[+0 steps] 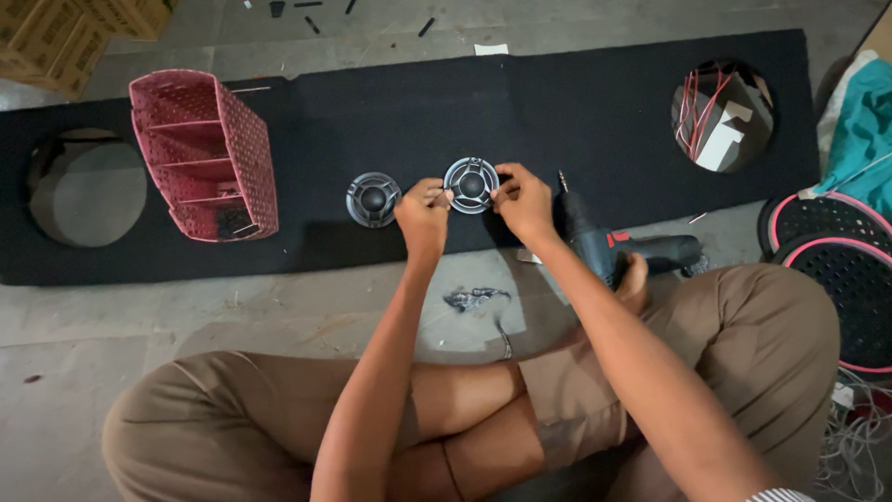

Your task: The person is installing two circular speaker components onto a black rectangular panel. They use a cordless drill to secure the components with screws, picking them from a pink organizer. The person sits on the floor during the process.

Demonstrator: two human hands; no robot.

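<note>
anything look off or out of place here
Mainly the pink basket: it lies tipped on its side on the black carpeted board, dividers facing sideways. Red wires show through the board's right round hole. Both the left hand and right hand hold a small round speaker; nothing looks broken.

open black board (595, 112) beyond speakers, pink basket (206, 153) blocking left, drill (618, 246) crowding right
</note>
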